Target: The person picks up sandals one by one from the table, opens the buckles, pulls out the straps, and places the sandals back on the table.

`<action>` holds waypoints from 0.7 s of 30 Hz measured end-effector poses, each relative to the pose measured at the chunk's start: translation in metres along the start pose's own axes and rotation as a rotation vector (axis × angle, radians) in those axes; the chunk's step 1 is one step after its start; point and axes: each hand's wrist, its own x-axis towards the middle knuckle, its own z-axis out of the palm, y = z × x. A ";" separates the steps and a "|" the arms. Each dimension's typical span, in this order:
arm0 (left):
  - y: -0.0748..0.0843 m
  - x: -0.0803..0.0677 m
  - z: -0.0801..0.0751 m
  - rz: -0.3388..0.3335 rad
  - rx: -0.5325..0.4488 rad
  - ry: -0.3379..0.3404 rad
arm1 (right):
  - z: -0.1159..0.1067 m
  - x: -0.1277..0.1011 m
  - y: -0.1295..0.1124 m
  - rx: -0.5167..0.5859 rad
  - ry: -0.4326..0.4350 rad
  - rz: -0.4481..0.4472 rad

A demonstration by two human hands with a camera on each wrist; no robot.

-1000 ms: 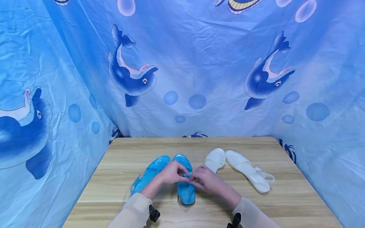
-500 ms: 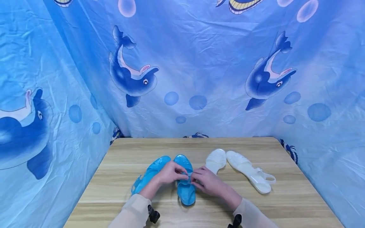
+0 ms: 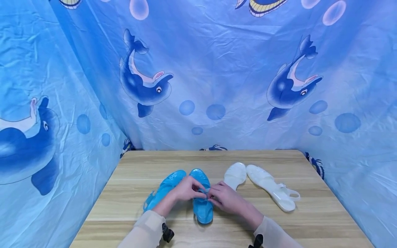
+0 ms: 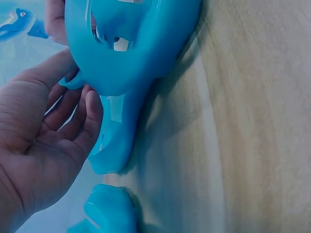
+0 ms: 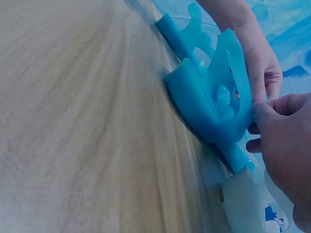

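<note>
Both hands meet over the strap of a blue jelly sandal (image 3: 203, 210) that stands on the table, toe pointing away. My left hand (image 3: 184, 188) comes from the left side; in the left wrist view its thumb and fingers (image 4: 92, 111) pinch around a small strap loop (image 4: 72, 82) at the sandal's side. From the right, my right hand (image 3: 225, 197) pinches the same strap with thumb and index finger, close to the left fingertips. The right wrist view shows the right thumb (image 5: 262, 114) against the strap's edge. The fastening itself is mostly hidden behind the fingers.
Another blue sandal (image 3: 164, 187) lies slanted left of the held one, partly behind the left forearm. To the right are a white sandal (image 3: 235, 173), partly covered by the right hand, and a second white sandal (image 3: 270, 186) lying diagonally. A dolphin-print curtain (image 3: 198, 79) surrounds the wooden table (image 3: 149, 156).
The fingertips part slightly half a second ago, then come back together at the strap. The sandals stay in place; the head view shifts only a little.
</note>
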 end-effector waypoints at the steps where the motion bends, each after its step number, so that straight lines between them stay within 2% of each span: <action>1: -0.001 -0.001 0.000 -0.005 -0.006 0.004 | 0.001 0.000 0.000 -0.002 0.003 -0.003; 8: -0.009 -0.004 0.000 -0.028 -0.108 0.057 | 0.003 -0.002 0.000 -0.027 0.029 -0.026; 11: -0.009 -0.005 0.000 -0.045 -0.105 0.070 | 0.005 -0.002 0.001 -0.030 0.035 -0.032; 19: 0.005 0.001 0.002 0.049 0.107 0.010 | 0.005 -0.001 0.003 -0.034 0.033 -0.041; 21: 0.008 0.003 0.001 0.055 0.147 -0.009 | 0.005 -0.002 0.003 -0.037 0.028 -0.036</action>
